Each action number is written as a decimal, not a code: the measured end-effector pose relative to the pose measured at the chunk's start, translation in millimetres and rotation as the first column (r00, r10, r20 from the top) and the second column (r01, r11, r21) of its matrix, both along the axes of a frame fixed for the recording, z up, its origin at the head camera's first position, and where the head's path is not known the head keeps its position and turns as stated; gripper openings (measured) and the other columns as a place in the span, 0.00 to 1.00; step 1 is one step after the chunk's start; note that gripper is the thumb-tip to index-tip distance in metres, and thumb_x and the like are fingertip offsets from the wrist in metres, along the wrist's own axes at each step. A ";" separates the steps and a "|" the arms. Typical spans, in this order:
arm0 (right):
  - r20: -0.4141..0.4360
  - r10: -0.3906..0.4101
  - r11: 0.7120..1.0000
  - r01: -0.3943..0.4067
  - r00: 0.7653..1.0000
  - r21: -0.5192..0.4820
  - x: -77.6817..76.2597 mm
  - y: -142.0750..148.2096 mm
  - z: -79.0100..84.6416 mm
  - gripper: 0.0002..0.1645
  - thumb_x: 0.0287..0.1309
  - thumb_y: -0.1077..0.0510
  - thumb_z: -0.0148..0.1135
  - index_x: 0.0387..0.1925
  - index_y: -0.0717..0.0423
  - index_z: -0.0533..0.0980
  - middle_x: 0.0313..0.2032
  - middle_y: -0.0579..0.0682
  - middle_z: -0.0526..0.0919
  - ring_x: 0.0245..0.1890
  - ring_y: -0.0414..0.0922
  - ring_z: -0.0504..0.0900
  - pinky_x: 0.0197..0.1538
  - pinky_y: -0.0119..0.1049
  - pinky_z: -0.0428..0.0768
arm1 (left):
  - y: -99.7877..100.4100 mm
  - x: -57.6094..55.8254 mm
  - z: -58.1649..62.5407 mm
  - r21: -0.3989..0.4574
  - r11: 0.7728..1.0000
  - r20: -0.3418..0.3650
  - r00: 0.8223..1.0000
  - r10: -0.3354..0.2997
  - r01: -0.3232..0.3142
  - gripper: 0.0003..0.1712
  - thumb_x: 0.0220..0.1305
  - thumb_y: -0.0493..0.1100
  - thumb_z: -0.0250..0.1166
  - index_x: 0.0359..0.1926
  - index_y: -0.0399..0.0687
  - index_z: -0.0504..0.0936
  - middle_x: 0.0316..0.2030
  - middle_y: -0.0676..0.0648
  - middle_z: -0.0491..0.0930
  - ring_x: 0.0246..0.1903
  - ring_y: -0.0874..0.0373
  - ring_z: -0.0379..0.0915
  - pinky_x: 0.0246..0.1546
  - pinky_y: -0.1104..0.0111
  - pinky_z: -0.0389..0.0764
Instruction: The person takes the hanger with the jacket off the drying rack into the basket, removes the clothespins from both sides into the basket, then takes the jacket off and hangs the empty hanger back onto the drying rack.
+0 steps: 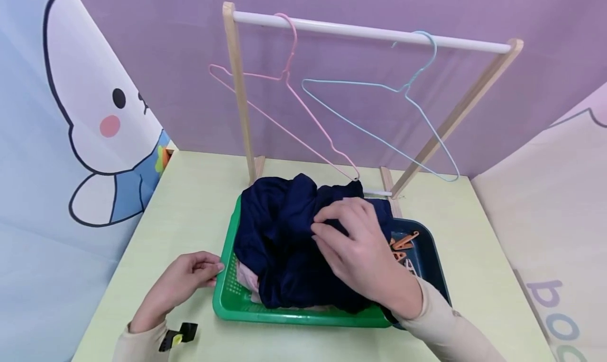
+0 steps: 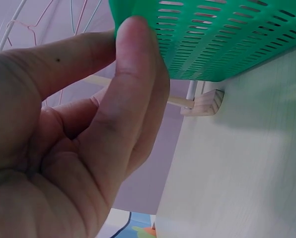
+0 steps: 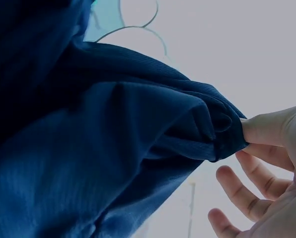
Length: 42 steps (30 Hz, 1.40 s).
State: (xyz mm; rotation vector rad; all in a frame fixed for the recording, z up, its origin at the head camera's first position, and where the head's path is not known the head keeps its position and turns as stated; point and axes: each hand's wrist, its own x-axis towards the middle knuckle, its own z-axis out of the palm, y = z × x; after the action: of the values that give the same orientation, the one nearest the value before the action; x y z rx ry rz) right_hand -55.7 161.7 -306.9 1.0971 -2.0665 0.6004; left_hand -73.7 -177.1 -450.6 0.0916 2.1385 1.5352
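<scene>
A crumpled navy cloth garment (image 1: 280,230) lies heaped in a green plastic basket (image 1: 256,316). My right hand (image 1: 355,248) is over the heap and pinches a gathered fold of the navy fabric (image 3: 153,134) between thumb and index finger, the other fingers spread loosely below. The basket's left rim is pinched by my left hand (image 1: 182,277); in the left wrist view its thumb and fingers close on the green wall (image 2: 197,44). Pale pink cloth (image 1: 247,277) peeks out under the navy garment at the basket's left side.
Behind the basket stands a wooden rack with a white bar (image 1: 351,29). A pink hanger (image 1: 286,75) and a light blue hanger (image 1: 408,88) hang from it. To the basket's right, a dark tray (image 1: 429,251) holds orange clothespins (image 1: 405,241) and a pale one.
</scene>
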 end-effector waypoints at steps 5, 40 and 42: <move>-0.032 0.031 0.999 -0.031 0.999 0.026 4.1 -18.4 5.9 0.10 0.67 0.64 0.57 0.33 0.60 0.84 0.42 0.52 0.80 0.43 0.53 0.79 0.52 0.60 0.75 | 0.7 0.1 -0.4 0.004 1.000 0.003 1.000 0.006 -0.006 0.15 0.73 0.38 0.61 0.51 0.27 0.78 0.38 0.43 0.84 0.36 0.51 0.84 0.39 0.59 0.86; 0.336 -0.476 0.782 0.216 0.812 0.585 -66.8 61.7 -53.0 0.18 0.60 0.51 0.72 0.50 0.54 0.83 0.56 0.56 0.77 0.54 0.58 0.74 0.51 0.60 0.72 | -2.1 -0.8 -4.2 0.042 0.999 0.007 1.000 -0.012 0.012 0.17 0.73 0.40 0.61 0.52 0.27 0.78 0.39 0.42 0.84 0.38 0.50 0.84 0.40 0.59 0.86; 0.361 -0.555 0.737 0.241 0.750 0.632 -79.7 76.7 -60.6 0.20 0.61 0.51 0.71 0.53 0.54 0.82 0.56 0.58 0.76 0.54 0.60 0.74 0.50 0.62 0.72 | -2.3 -1.2 -4.1 0.044 0.999 0.008 1.000 -0.014 0.014 0.17 0.73 0.40 0.61 0.52 0.27 0.78 0.40 0.42 0.84 0.38 0.50 0.83 0.41 0.59 0.86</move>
State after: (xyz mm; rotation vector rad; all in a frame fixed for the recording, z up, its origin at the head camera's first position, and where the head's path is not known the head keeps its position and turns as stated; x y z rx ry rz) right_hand -135.4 238.4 -367.4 0.7330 -2.9982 0.0475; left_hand -74.9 -179.4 -454.7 0.1150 2.0941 1.5727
